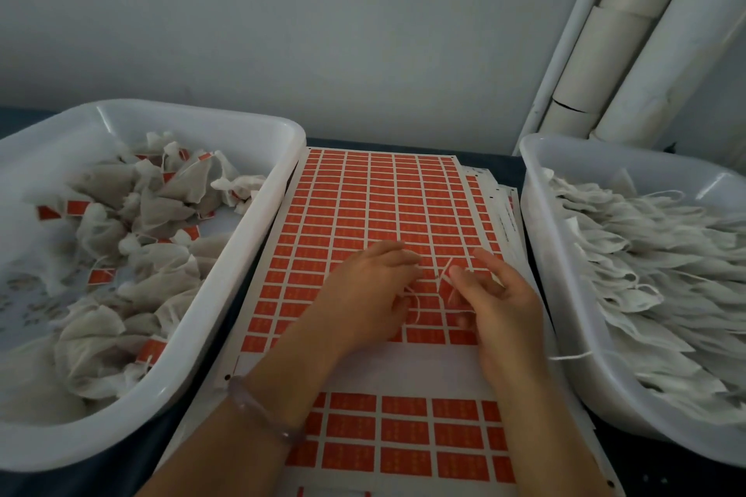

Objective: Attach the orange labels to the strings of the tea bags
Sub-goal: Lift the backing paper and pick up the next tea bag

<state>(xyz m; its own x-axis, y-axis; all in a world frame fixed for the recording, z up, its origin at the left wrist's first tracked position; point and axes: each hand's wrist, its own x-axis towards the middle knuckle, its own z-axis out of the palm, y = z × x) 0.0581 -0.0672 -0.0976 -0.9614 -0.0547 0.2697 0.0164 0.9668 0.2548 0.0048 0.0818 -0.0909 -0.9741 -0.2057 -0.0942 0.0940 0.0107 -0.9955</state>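
Note:
A sheet of orange labels (379,198) lies flat in the middle. My left hand (363,295) rests palm down on its lower rows, fingers fairly straight. A thin white string (413,305) loops out from under that hand. My right hand (496,303) is just to the right and pinches the string's upper end (446,274) between thumb and fingers above the labels. The tea bag on this string is hidden. The left tub (258,238) holds tea bags with orange labels (76,208) on them. The right tub (537,238) holds plain tea bags (654,266).
A second label sheet (403,436) lies nearest me, partly under the first one. More sheets (504,214) stick out at the right. White pipes (629,44) run up the wall at the back right. A loose string (569,356) hangs over the right tub's rim.

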